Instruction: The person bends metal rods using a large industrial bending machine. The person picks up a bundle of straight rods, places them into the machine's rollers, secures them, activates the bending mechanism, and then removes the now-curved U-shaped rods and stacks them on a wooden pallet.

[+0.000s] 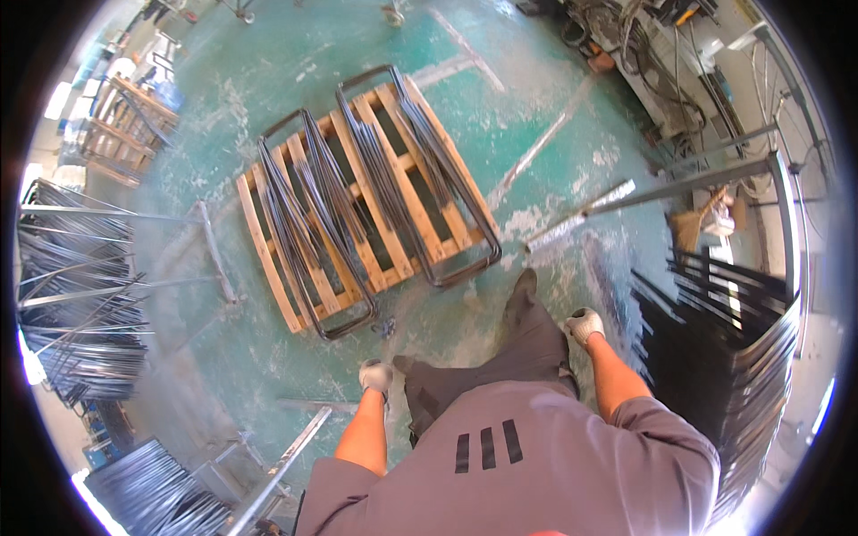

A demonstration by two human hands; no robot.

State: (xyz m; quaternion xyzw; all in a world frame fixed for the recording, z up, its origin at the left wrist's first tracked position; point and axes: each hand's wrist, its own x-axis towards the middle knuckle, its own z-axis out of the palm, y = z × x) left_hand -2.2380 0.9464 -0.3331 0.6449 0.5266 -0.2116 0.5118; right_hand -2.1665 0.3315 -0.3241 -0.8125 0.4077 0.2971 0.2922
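Head view, pallet: a wooden pallet (269,255) is set on the worn green floor (214,54), ahead of the person.
Bent bars: dark bent metal bars (329,183) are laid lengthwise on the pallet in bundles, their rounded ends projected past its near and far edges.
Left hand: the gloved left hand (375,377) is held on the near side of the pallet, apart from it; whether it is clenched or released cannot be told.
Right hand: the gloved right hand (584,327) is held beyond the pallet's near right corner, fingers apparently curled; nothing is seen gripped, but full closure cannot be told.
Black rods: many black rods (715,330) are racked well right of the pallet.
Grey rods: a stack of thin rods (80,268) is kept well left of the pallet.
Broom: a broom (686,230) is seen right of the pallet, beyond the black rods.
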